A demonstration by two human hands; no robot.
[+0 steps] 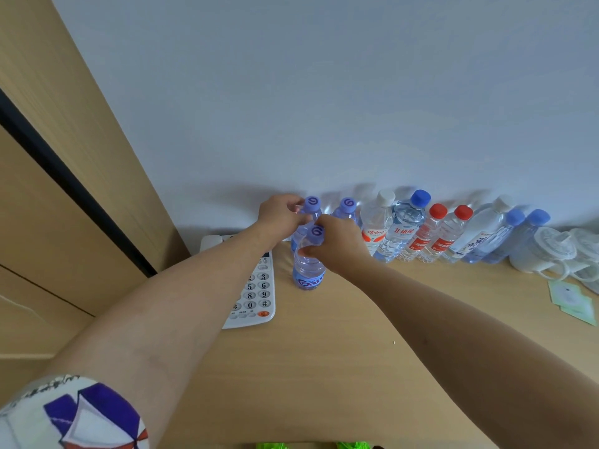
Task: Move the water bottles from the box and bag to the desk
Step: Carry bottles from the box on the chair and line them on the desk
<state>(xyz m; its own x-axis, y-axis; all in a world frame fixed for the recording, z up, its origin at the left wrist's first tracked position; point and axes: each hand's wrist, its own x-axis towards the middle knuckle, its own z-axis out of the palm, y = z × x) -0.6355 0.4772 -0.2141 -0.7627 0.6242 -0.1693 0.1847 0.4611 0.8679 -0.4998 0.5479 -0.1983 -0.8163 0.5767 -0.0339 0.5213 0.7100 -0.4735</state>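
Observation:
Several water bottles stand in a row along the wall on the wooden desk (340, 335). My left hand (280, 213) grips the neck of a purple-capped bottle (311, 204) at the left end of the row. My right hand (340, 244) holds another purple-capped bottle (308, 270) by its shoulder, just in front of the row, its base on or just above the desk. A third purple-capped bottle (346, 207) stands behind my right hand. The box and bag are out of view.
A white desk phone (256, 293) lies left of the held bottles, under my left forearm. White teapots or cups (551, 254) sit at the row's right end, with pale green cards (570, 299) in front. A wooden cabinet (64, 189) stands to the left.

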